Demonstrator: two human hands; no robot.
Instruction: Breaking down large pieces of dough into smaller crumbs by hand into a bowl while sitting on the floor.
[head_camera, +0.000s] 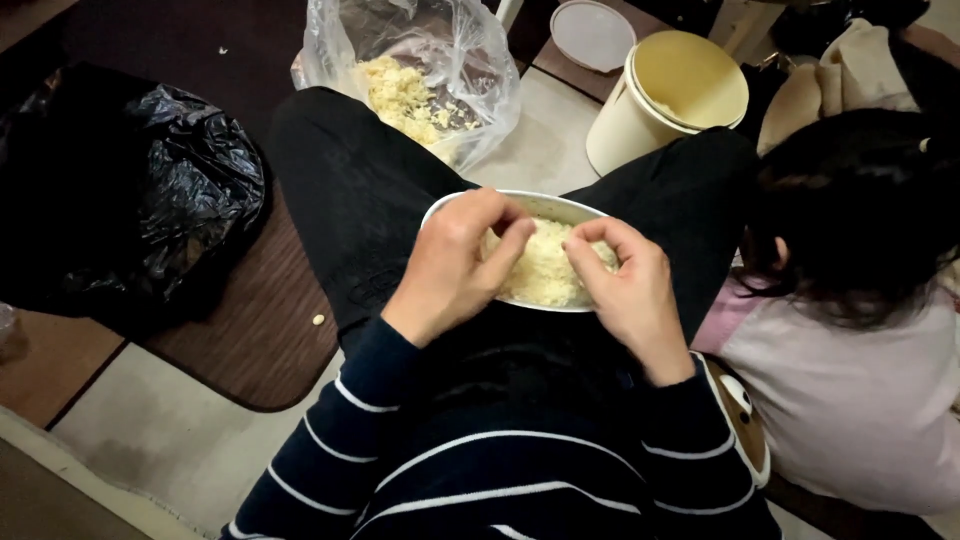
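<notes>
A seated person holds a white bowl (455, 203) in the lap, between black-trousered thighs; it is filled with pale yellow crumbly pieces (545, 268). The left hand (455, 265) rests over the bowl's near left rim, its fingers curled and pinching at the pieces. The right hand (625, 285) lies over the right side of the bowl, thumb and fingers likewise closed in a pinch on the pieces; whether a single piece is held in either hand cannot be told. Beyond the bowl, past the left knee, a clear plastic bag (470, 60) stands open with more of the same yellow pieces inside. Beyond the bowl to the right stands a cream bucket (640, 110), and behind it lies a round white lid (592, 33). Left of the bowl, well apart, a crumpled black plastic bag (150, 190) lies on the floor. Right of the bowl sits another person (860, 330) in a pale pink top.
</notes>
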